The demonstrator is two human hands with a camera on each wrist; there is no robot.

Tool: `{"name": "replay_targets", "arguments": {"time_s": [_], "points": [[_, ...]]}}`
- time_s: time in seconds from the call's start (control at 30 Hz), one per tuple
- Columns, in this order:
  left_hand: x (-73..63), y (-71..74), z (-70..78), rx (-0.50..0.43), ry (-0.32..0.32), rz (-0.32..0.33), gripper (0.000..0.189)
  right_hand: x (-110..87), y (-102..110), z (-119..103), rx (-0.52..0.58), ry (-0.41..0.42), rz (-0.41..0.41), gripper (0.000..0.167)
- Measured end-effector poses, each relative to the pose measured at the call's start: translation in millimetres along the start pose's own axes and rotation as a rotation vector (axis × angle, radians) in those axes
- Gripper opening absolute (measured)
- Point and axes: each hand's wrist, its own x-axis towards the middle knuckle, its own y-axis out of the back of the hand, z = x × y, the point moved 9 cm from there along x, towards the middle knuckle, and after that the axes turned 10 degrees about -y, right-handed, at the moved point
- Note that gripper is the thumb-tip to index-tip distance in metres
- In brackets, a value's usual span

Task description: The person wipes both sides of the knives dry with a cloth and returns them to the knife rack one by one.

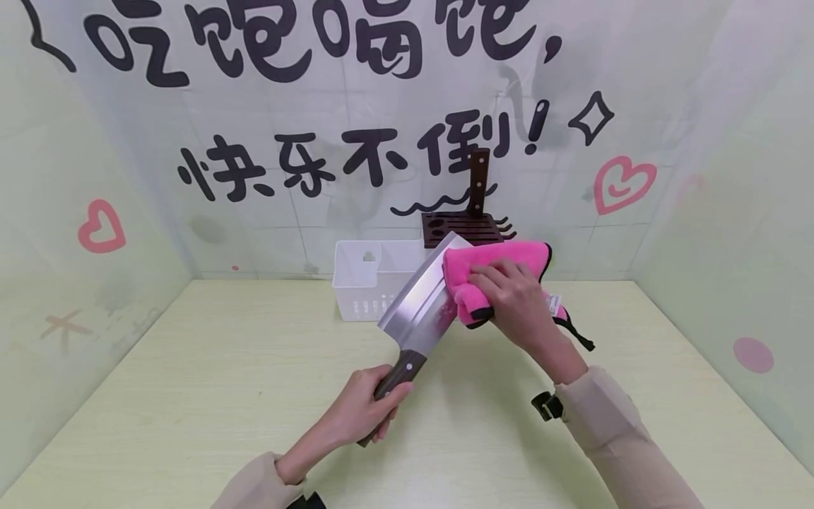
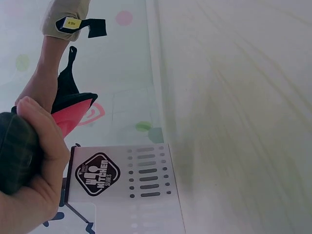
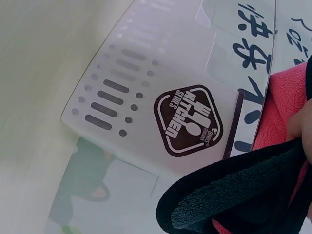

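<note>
Up it is held, the cleaver, just below the middle of the head view and over the table, its far end angled toward one o'clock. Its dark handle, at seven o'clock, is wrapped by the left hand; by the right hand, at three o'clock from the blade, a pink cloth is gripped against the metal. Some weight is to be expected in that broad, stiff blade: best taken by the handle, since the smooth face may slip and the edge, seemingly turned toward ten o'clock, may cut. The cloth is judged light, soft, easily pinched anywhere. Beyond, toward eleven o'clock, a white box is partly hidden; at one o'clock, in the brown rack, a wooden-handled tool is stood upright, its lower part unseen.
</note>
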Motion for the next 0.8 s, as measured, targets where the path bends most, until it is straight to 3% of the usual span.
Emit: {"name": "replay_targets", "arguments": {"time_s": [0.47, 0.8], "points": [[1.9, -0.1, 0.4, -0.001, 0.008, 0.002, 0.025, -7.2, 1, -34, -0.035, 0.14, 0.021, 0.03], [2.6, 0.4, 2.0, 0.0, 0.017, 0.002, 0.024, -14.1, -1, -56, -0.023, 0.23, -0.039, 0.032]]}}
